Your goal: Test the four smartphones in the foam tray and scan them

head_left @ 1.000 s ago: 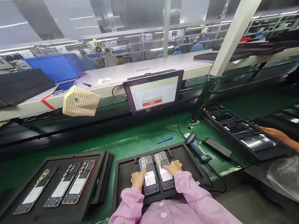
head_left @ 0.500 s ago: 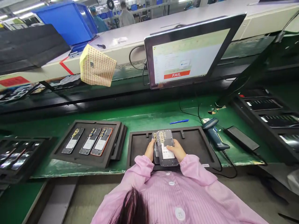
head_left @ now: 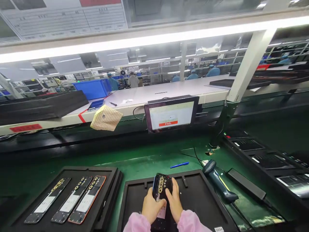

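Above the black foam tray, both hands hold a phone without its back cover, tilted, its gold camera rings and dark upper board facing up. My left hand is closed round its left side, thumb across the pale label area. My right hand grips the right side with fingers on the upper edge. A bluish edge shows at the phone's left; whether a second phone lies beneath, I cannot tell. Three similar opened phones, one with an orange frame, lie on another foam tray to the left.
A barcode scanner and a black power adapter lie to the right with cables. Behind the tray is a blue pen. A monitor shows a red FAIL bar. Black racks line the right side; distant co-workers stand behind.
The view has tipped upward, so the bench sits lower in the picture. Two phones showed side by side in the hands before; now they appear as one, tilted up, with the right fingers higher.
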